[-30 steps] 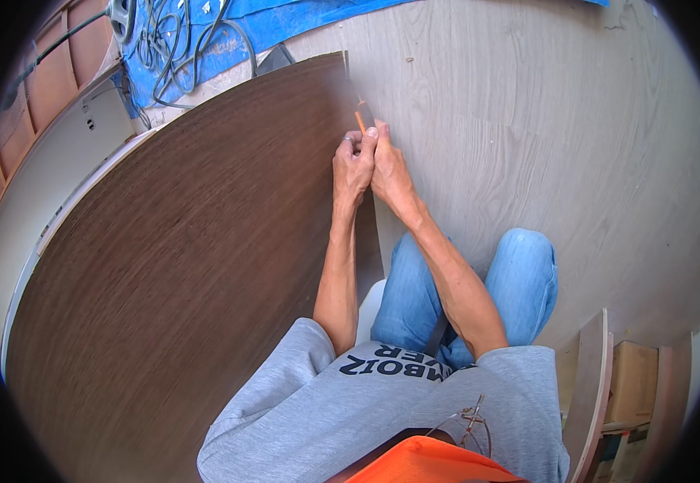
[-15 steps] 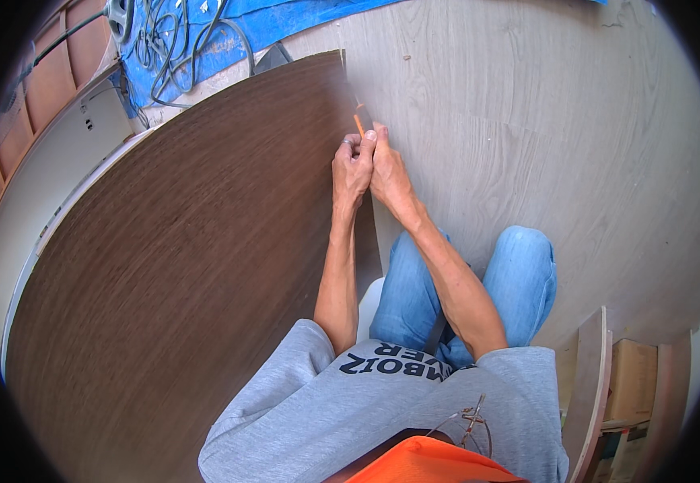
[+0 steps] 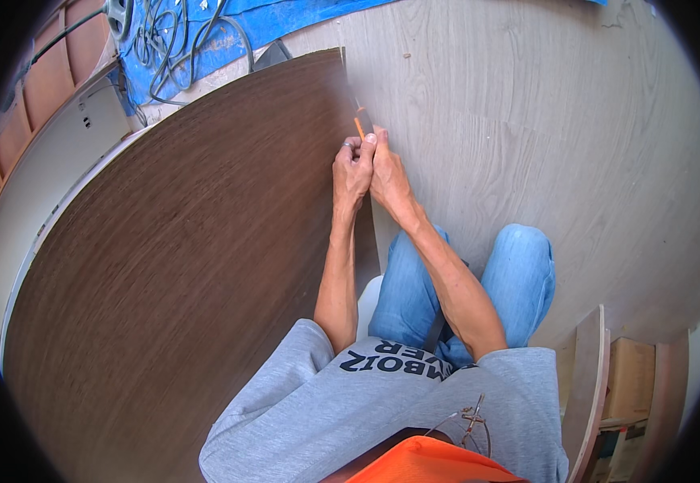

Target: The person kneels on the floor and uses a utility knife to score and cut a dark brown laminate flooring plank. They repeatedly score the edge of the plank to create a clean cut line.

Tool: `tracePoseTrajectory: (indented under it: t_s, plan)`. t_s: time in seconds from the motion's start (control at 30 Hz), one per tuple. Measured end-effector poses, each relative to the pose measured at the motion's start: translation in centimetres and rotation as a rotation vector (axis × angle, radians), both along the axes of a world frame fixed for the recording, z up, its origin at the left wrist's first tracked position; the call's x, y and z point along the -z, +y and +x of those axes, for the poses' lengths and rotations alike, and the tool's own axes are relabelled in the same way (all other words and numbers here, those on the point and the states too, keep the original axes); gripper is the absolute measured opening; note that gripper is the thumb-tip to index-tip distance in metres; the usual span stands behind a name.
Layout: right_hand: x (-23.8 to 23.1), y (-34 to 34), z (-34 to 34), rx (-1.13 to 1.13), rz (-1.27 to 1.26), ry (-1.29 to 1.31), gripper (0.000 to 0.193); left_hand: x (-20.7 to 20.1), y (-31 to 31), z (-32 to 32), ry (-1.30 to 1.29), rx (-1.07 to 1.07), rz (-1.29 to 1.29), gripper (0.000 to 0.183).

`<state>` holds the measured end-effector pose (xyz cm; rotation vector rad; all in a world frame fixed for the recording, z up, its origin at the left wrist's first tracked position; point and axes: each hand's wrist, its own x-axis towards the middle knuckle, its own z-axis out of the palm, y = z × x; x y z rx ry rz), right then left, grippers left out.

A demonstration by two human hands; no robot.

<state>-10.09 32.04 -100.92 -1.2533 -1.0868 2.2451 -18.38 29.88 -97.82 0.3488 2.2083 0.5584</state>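
Apparently, the step in hand is working at an edge of the dark wood-grain panel (image 3: 173, 258), which fills the left side. By its right edge, the left hand (image 3: 352, 171) closes on a slim orange-and-dark tool (image 3: 359, 127), thumb near the handle. Pressed against it, the right hand (image 3: 389, 171) grips the same handle. The thin shaft points away from the body; its tip is too blurred to show contact. The next move likely calls for steady, aligned pressure. Farther right spreads pale floor (image 3: 607, 177).
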Motion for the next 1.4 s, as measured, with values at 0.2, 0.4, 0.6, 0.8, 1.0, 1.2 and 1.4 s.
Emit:
tracePoseTrajectory:
  t_s: [0.2,0.4,0.6,0.8,1.0,1.2,1.4]
  plan:
    - [0.7,-0.8,0.0,0.025,0.078,-0.007,0.042,-0.1,0.2,0.1,0.012,-0.008,-0.07,0.042]
    - [-0.7,-0.3,0.7,0.115,0.064,-0.124,0.043,-3.6,4.9,-0.4,0.445,0.397,-0.051,0.033]
    - [-1.9,-0.5,2.3,0.248,0.058,-0.153,0.046,-2.4,18.3,-9.6,0.966,1.409,-0.106,0.033]
    - [-1.6,2.3,1.4,0.216,-0.086,-0.175,0.042,1.2,23.3,-13.0,0.524,1.337,-0.87,0.042]
    - [-2.4,2.7,1.1,0.101,-0.18,-0.085,0.049,1.8,22.3,-13.1,0.653,1.333,-0.784,0.038]
    - [-1.8,2.1,0.4,0.089,-0.154,-0.117,0.049,2.1,23.2,-12.5,0.66,1.361,-0.814,0.036]
    - [-1.8,1.3,0.2,0.135,-0.091,-0.16,0.044,2.1,22.2,-12.5,0.663,1.311,-0.801,0.035]
